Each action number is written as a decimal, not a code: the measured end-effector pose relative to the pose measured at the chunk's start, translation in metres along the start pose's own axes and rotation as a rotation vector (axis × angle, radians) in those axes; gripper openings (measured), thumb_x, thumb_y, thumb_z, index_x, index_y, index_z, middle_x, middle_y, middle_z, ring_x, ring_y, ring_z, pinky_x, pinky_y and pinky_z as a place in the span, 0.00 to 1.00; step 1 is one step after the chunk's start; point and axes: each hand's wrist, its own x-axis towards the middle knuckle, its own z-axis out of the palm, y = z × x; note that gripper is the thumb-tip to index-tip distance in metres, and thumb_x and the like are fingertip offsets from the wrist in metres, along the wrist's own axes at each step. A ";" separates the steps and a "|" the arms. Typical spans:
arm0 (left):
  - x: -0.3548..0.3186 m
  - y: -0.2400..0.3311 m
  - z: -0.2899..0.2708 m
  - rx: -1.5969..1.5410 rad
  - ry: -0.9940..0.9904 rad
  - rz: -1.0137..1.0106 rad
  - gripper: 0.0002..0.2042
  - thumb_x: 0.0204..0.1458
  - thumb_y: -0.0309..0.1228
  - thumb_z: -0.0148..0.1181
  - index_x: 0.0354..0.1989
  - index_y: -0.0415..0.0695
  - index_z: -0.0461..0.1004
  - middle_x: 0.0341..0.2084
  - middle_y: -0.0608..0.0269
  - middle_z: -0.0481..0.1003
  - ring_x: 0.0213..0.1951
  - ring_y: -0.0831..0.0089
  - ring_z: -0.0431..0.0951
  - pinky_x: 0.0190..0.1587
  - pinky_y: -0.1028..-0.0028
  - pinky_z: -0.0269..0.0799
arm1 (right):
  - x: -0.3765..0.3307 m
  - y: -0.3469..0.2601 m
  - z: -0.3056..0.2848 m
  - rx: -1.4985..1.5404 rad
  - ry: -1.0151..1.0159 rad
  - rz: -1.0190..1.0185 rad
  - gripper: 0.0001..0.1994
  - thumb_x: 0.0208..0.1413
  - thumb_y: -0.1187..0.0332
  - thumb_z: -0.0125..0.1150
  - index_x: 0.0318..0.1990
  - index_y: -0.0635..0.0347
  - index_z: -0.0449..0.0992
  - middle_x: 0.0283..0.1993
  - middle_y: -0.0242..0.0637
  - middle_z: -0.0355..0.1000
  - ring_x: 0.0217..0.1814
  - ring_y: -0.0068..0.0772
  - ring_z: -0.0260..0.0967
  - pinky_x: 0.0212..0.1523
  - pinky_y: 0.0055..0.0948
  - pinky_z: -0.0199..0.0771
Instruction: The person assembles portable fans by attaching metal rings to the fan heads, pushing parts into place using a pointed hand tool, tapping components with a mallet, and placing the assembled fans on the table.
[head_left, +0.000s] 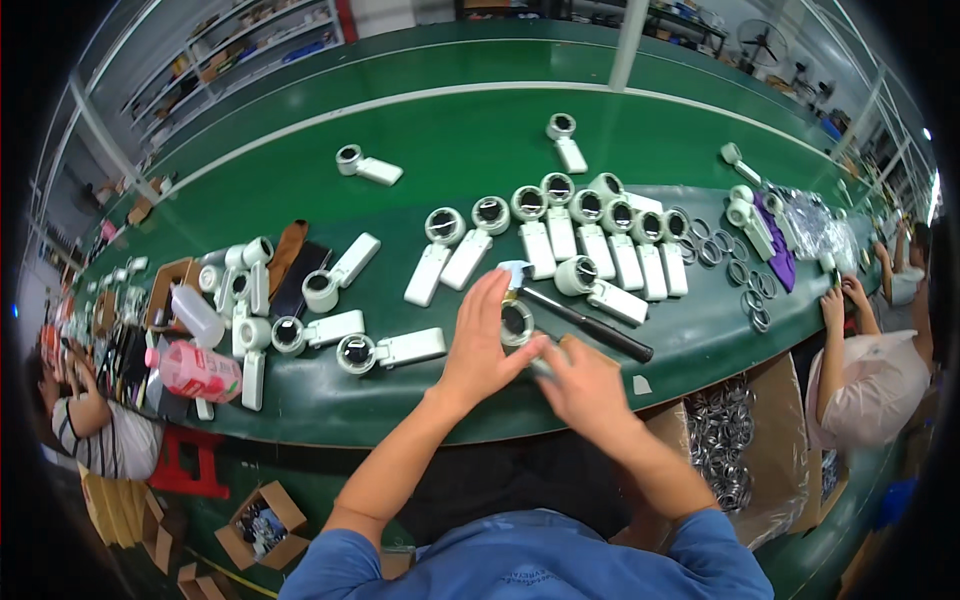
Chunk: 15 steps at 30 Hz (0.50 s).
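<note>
Just in front of me, my left hand grips the round head of a white handheld fan, its fingers along one side and its thumb below. My right hand is closed at the fan's lower part, slightly smeared by motion; most of the handle is hidden by it. A hammer with a black handle lies just beyond both hands, its head close to my left fingertips. Another white fan rests behind the hammer. Several similar fans stand in a row farther back, round heads away from me.
Loose grey rings lie right of the row, near purple cloth and clear plastic. More fans, a pink-labelled bottle and a white bottle are left. A carton of rings stands below right. Co-workers sit at both sides.
</note>
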 end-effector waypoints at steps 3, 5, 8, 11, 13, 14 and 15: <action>-0.036 -0.038 0.019 -0.049 -0.189 -0.335 0.27 0.53 0.35 0.68 0.59 0.38 0.68 0.52 0.49 0.73 0.55 0.58 0.74 0.59 0.65 0.68 | -0.012 -0.017 0.031 0.016 0.044 0.119 0.30 0.52 0.65 0.69 0.64 0.51 0.70 0.42 0.43 0.70 0.38 0.48 0.73 0.35 0.41 0.76; -0.052 -0.042 0.020 -0.151 -0.258 -0.455 0.28 0.52 0.35 0.69 0.59 0.38 0.68 0.53 0.48 0.72 0.55 0.53 0.73 0.59 0.63 0.67 | -0.022 -0.016 0.051 0.084 0.185 0.126 0.28 0.51 0.66 0.69 0.62 0.54 0.71 0.44 0.44 0.71 0.40 0.50 0.73 0.39 0.41 0.76; -0.052 -0.048 0.029 -0.180 -0.312 -0.528 0.28 0.51 0.35 0.70 0.58 0.37 0.68 0.52 0.47 0.72 0.55 0.50 0.72 0.58 0.62 0.68 | -0.025 0.002 0.032 0.133 0.285 0.082 0.25 0.51 0.68 0.68 0.59 0.57 0.72 0.45 0.46 0.72 0.42 0.52 0.73 0.42 0.42 0.75; -0.049 -0.051 0.027 -0.082 -0.326 -0.388 0.27 0.50 0.34 0.70 0.57 0.38 0.69 0.51 0.48 0.73 0.54 0.51 0.73 0.57 0.62 0.68 | -0.028 0.053 -0.004 0.144 0.409 0.070 0.17 0.52 0.71 0.66 0.50 0.62 0.76 0.45 0.50 0.74 0.45 0.55 0.72 0.47 0.44 0.74; -0.051 -0.053 0.024 -0.088 -0.307 -0.377 0.26 0.50 0.34 0.70 0.56 0.38 0.69 0.50 0.49 0.73 0.52 0.52 0.74 0.56 0.63 0.69 | -0.037 0.133 -0.028 -0.007 0.549 0.301 0.10 0.53 0.73 0.64 0.43 0.64 0.77 0.42 0.50 0.75 0.46 0.55 0.72 0.48 0.44 0.73; -0.051 -0.053 0.022 -0.095 -0.297 -0.370 0.26 0.50 0.33 0.70 0.56 0.38 0.69 0.49 0.49 0.73 0.51 0.53 0.74 0.56 0.63 0.69 | -0.042 0.170 -0.050 -0.133 0.599 0.401 0.11 0.54 0.73 0.63 0.44 0.65 0.76 0.42 0.49 0.75 0.46 0.56 0.72 0.49 0.43 0.73; -0.049 -0.052 0.025 -0.116 -0.305 -0.356 0.26 0.50 0.33 0.70 0.56 0.38 0.69 0.49 0.49 0.73 0.51 0.53 0.74 0.56 0.63 0.69 | -0.063 0.223 -0.062 -0.280 0.659 0.448 0.11 0.56 0.72 0.63 0.46 0.65 0.76 0.46 0.49 0.73 0.48 0.55 0.71 0.50 0.42 0.72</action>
